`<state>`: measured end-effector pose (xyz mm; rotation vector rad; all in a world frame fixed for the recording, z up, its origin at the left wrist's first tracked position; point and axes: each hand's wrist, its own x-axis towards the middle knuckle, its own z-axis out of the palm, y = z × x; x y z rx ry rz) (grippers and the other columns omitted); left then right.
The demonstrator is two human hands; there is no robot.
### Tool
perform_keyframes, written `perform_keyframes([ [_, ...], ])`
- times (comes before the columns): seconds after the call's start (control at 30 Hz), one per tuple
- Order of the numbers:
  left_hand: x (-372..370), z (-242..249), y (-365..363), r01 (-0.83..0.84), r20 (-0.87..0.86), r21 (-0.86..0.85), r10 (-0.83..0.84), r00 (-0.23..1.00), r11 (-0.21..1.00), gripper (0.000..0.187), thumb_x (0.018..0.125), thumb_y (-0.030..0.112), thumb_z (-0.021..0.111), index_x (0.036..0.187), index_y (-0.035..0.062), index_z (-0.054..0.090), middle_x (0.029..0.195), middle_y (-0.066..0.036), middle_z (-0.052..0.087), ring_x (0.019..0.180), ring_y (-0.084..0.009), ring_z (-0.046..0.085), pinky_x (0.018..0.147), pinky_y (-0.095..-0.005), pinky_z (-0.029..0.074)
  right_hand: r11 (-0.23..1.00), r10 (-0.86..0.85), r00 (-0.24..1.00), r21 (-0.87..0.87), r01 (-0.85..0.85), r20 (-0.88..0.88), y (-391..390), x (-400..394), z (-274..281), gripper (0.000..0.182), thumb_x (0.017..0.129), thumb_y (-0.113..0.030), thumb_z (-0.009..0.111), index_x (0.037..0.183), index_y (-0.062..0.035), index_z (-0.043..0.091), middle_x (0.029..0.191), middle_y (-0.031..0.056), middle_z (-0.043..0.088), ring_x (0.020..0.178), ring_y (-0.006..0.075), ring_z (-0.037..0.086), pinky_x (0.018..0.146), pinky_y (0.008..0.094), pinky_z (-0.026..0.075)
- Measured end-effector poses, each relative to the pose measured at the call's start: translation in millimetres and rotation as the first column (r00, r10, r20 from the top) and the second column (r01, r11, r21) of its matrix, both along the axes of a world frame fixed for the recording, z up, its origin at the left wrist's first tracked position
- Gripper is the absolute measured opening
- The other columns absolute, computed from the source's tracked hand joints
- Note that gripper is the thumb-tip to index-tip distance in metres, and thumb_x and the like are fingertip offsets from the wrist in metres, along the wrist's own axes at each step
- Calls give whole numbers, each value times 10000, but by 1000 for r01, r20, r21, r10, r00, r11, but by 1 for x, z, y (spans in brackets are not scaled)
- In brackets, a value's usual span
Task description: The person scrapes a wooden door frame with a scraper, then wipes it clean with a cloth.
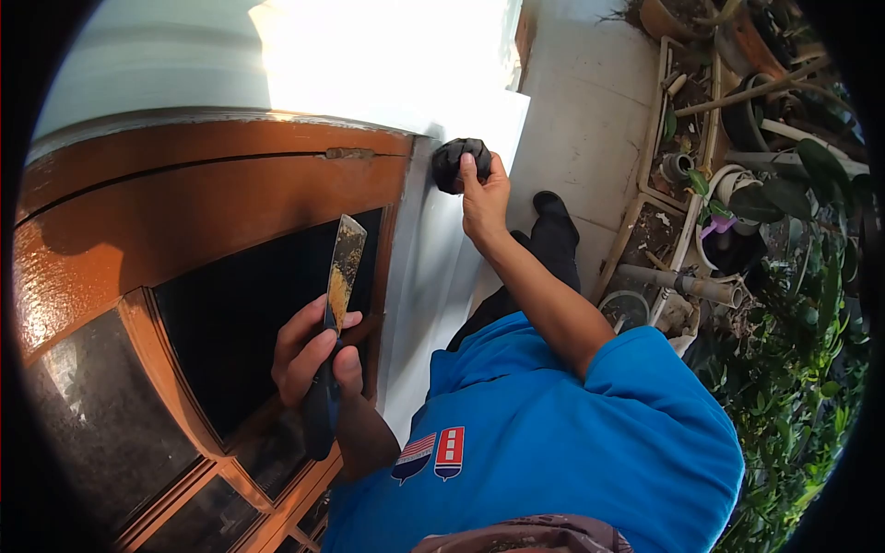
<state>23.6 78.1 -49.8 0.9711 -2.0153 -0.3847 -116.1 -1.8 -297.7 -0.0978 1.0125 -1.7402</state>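
My left hand is wrapped round the dark handle of a scraper, whose flat metal blade points up and carries yellowish-brown residue. Behind the blade is the dark pane of an orange-brown wooden window frame. My right hand, farther up and to the right, pinches a crumpled black bundle between thumb and fingers. The bundle is beside the pale wall edge, near the frame's upper right corner; whether it touches the wall I cannot tell.
A white wall rises beyond the frame. Pale floor tiles run past my dark shoe. On the right stand planters with debris, pots, a pipe and leafy plants.
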Motion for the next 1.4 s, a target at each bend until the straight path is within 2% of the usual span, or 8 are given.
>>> perform_keyframes([
  [0.1,-5,-5,-1,24,23,19,-25,999,1000,259,937,206,691,1072,4,601,1092,-313,622,783,-312,729,675,-383,642,993,113,993,37,-111,-35,-1,14,11,196,990,-198,644,1115,-48,619,929,-6,663,796,56,581,740,221,499],
  [0.23,-6,-8,1,56,28,37,-57,998,998,259,932,206,699,1066,3,608,1073,-312,629,786,-304,731,673,-373,637,987,43,637,-67,-148,-770,-15,53,7,322,939,-121,633,1235,-3,587,1147,176,628,1034,281,585,930,398,476],
  [0.57,-8,-10,10,68,-5,68,-68,998,995,248,940,188,685,1070,-6,602,1068,-314,627,789,-302,729,672,-369,638,918,396,640,292,-268,-658,-42,49,20,262,874,-93,641,1111,15,668,1029,169,522,1030,327,491,931,394,422],
  [0.67,-12,-16,8,93,-29,77,-91,995,993,244,942,182,680,1070,-10,600,1071,-318,624,800,-305,727,677,-369,640,963,253,661,121,-240,-706,-34,51,29,441,872,-111,636,1303,-23,615,1014,168,522,993,314,522,896,378,445],
  [0.8,-9,-12,5,104,49,111,-110,993,988,254,966,221,636,1115,24,580,1121,-312,607,781,-309,718,669,-390,637,905,426,599,319,-282,-678,-38,43,10,468,892,-157,612,1342,-29,585,970,194,560,944,364,580,858,428,473],
  [1.03,-8,-28,-14,126,-15,80,-125,992,989,248,956,172,654,1103,-12,574,1104,-329,617,815,-318,721,728,-409,626,952,270,691,77,-297,-671,-31,38,25,454,861,-68,593,1315,-60,602,905,180,514,872,345,562,805,403,464],
  [1.2,7,-33,-37,101,172,-75,-87,981,992,493,983,438,566,1166,-18,525,1164,-323,604,872,-367,703,706,-437,646,870,492,587,357,-340,-643,-45,38,11,312,848,-84,572,1140,2,641,1043,231,569,997,431,584,861,499,490],
  [1.4,7,-37,-71,130,233,-294,-61,971,947,553,956,513,491,1189,12,517,1233,-304,599,946,-418,698,792,-490,624,973,191,721,31,-229,-666,-35,49,68,404,850,-7,608,1253,-21,622,926,172,491,881,346,555,782,414,472],
])
